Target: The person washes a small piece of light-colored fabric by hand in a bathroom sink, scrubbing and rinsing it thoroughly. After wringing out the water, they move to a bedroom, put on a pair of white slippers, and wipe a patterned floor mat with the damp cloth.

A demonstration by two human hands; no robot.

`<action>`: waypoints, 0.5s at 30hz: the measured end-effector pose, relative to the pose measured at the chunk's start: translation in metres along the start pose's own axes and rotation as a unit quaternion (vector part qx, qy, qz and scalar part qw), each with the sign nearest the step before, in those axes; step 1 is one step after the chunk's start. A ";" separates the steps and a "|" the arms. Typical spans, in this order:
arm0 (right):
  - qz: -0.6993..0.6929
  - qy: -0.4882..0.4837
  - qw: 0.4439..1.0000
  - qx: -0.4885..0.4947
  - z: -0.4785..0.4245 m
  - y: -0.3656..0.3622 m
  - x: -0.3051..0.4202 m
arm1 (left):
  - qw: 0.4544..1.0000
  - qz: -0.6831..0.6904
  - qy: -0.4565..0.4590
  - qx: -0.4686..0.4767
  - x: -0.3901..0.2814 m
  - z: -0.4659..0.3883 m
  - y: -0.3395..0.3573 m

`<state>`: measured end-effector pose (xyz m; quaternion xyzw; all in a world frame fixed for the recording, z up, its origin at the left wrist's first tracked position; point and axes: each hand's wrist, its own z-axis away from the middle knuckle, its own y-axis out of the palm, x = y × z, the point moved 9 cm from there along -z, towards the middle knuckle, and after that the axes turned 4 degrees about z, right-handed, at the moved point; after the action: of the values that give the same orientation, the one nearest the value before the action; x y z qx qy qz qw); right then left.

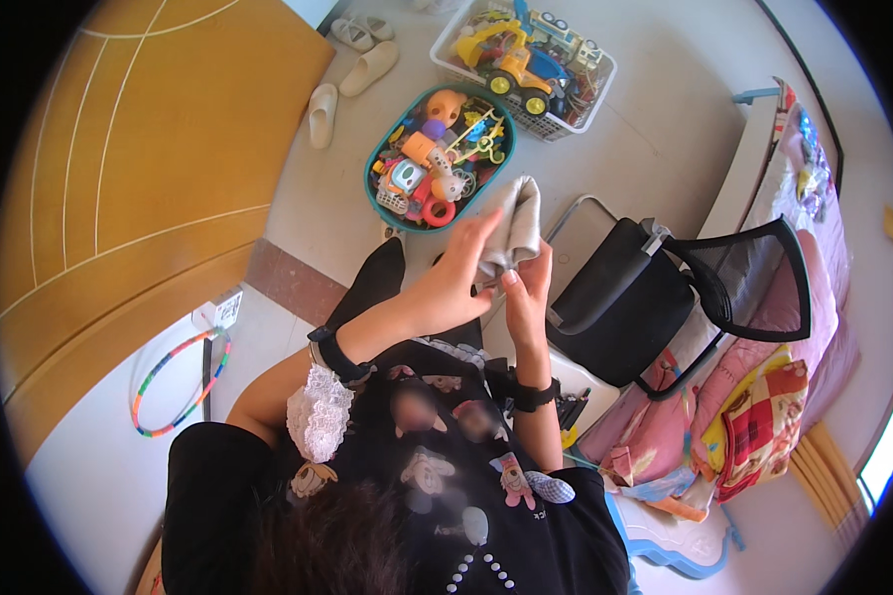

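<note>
A folded grey-beige cloth [522, 223] is held up between both hands, in front of the body. My left hand [461, 271] lies along its left side, the fingers against the fabric and the thumb apart from them near the lower edge. From the right and below, my right hand [527, 297] grips the lower part, its thumb in front and its other fingers partly hidden behind the cloth. Black bands circle both wrists. Just beyond the cloth, on the floor, stands a teal oval tub [372, 190] full of plastic toys.
Behind the tub is a white basket [603, 93] of toys with a yellow toy truck [517, 59]. A black mesh chair [625, 297] stands at right, before a bed with pink bedding [774, 320]. Pale slippers [370, 68], a wooden door [164, 149] and a colourful hoop [138, 401] are at left.
</note>
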<state>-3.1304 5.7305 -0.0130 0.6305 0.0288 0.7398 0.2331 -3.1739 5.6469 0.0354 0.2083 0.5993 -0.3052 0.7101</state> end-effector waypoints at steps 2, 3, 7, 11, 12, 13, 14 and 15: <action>-0.023 0.043 0.999 -0.023 -0.001 0.005 -0.005 | 0.993 0.085 -0.052 0.057 0.008 0.004 0.009; 0.018 0.033 0.998 -0.047 -0.002 0.000 -0.008 | 0.995 0.067 -0.036 0.067 0.009 0.006 0.011; -0.036 0.060 0.986 -0.153 0.001 -0.018 -0.041 | 0.995 0.009 0.003 0.101 0.021 0.013 0.012; 0.017 0.064 0.966 -0.251 0.010 -0.036 -0.079 | 0.993 0.011 0.007 0.115 0.043 0.016 -0.013; 0.053 0.072 0.961 -0.263 0.013 -0.041 -0.091 | 0.993 -0.028 0.011 0.110 0.047 0.015 -0.030; 0.089 0.081 0.954 -0.276 0.015 -0.044 -0.100 | 0.992 -0.064 0.014 0.106 0.056 0.014 -0.049; 0.107 0.097 0.948 -0.282 0.016 -0.043 -0.108 | 0.997 -0.021 -0.005 0.073 0.074 0.013 -0.071; 0.107 0.118 0.945 -0.285 0.022 -0.047 -0.123 | 0.998 0.000 -0.037 0.048 0.095 0.016 -0.093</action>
<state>-3.0832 5.7197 -0.1369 0.4453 -0.2241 0.8065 0.3178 -3.2166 5.5508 -0.0481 0.2311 0.5572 -0.3410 0.7210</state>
